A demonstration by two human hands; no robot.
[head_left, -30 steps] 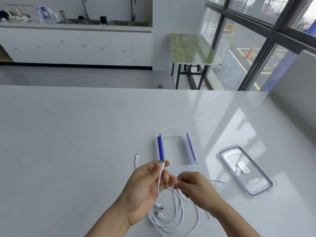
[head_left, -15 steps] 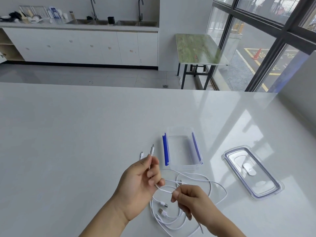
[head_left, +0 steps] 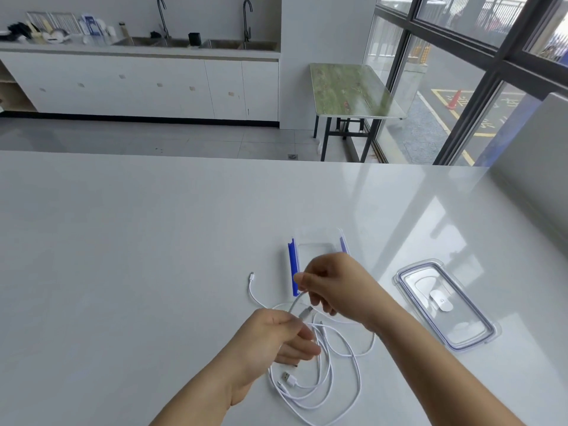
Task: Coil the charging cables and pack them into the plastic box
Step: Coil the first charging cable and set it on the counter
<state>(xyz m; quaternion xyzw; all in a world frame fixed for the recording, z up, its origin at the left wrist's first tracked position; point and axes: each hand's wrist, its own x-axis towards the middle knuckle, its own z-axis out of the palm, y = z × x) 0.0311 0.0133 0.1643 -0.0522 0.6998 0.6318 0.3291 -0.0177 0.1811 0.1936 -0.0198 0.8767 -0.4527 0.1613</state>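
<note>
Before the plastic box (head_left: 316, 241), the left hand (head_left: 276, 336) and right hand (head_left: 335, 284) both pinch one charging cable (head_left: 294, 305).

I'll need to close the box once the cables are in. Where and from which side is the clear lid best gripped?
Probably grip the lid across its short width, thumb on one long rim and fingers on the other, coming down from above. It lies flat on the table, apart from the cables, so only its raised rim offers purchase.
</note>
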